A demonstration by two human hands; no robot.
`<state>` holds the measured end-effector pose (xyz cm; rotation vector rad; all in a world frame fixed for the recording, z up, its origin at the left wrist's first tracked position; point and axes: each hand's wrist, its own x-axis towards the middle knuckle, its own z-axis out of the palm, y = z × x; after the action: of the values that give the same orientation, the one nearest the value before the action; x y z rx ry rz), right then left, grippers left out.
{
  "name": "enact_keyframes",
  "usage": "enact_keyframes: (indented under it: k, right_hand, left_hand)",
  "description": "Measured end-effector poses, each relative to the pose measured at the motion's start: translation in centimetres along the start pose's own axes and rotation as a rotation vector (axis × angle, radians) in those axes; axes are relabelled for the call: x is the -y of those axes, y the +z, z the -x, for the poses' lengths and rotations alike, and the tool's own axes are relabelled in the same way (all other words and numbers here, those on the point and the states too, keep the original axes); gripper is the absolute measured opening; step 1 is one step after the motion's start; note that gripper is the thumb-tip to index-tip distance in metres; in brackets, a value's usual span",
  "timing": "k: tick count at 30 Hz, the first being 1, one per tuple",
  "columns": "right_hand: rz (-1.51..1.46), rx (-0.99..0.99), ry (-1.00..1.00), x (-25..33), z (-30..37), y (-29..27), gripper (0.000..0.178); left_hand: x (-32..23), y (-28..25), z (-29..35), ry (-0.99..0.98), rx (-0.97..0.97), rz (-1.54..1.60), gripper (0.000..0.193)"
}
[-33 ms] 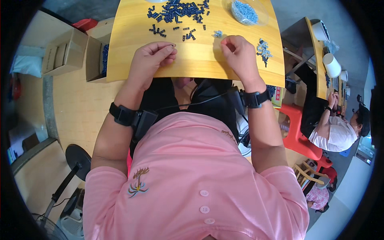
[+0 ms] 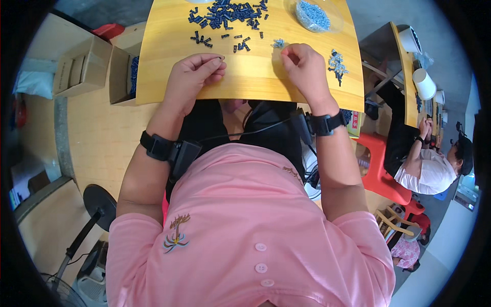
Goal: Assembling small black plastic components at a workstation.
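Note:
My left hand (image 2: 193, 77) is closed in a pinch above the table's near edge. A tiny dark bit shows at its thumb tip, too small to name. Opposite it, my right hand (image 2: 306, 66) is also pinched, thumb against forefinger, and what it may hold is hidden. Just beyond the right fingertips lies a small cluster of silvery-blue screws (image 2: 278, 43). Several loose black cylindrical parts (image 2: 242, 46) lie between and beyond my hands, in front of a large pile of black parts (image 2: 225, 14). Right of my right hand is a group of clear and black pieces (image 2: 337, 66).
A clear bowl of small blue-silver pieces (image 2: 313, 16) stands at the table's far right. Cardboard boxes (image 2: 84, 66) are on the left. At right, a person (image 2: 427, 166) sits at another table beside a red stool (image 2: 381, 169). A black cable (image 2: 245, 134) joins my wrist devices.
My right hand has shifted very slightly away from me. My left hand and the parts on the table look unmoved.

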<state>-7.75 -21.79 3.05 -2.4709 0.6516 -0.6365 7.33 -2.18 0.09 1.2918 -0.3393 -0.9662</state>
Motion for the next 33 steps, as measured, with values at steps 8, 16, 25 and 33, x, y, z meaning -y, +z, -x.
enact_keyframes:
  k: [8,16,25,33]
  right_hand:
    - [0.128,0.024,-0.001,-1.0,-1.9,2.0,0.014]
    - [0.183,0.039,-0.046,-0.9,-1.7,2.3,0.013]
    - [0.096,0.043,-0.018,-0.3,-1.6,1.7,0.012]
    - [0.239,0.055,-0.095,-0.3,-1.8,3.1,0.011]
  left_hand:
    - [0.5,-0.5,-0.2,0.01,0.009,0.088,0.022]
    - [0.6,-0.6,-0.2,0.014,0.013,0.118,0.022]
    - [0.5,-0.6,0.0,0.023,0.034,0.095,0.021]
    - [0.8,-0.8,0.0,0.052,0.044,0.096,0.022]
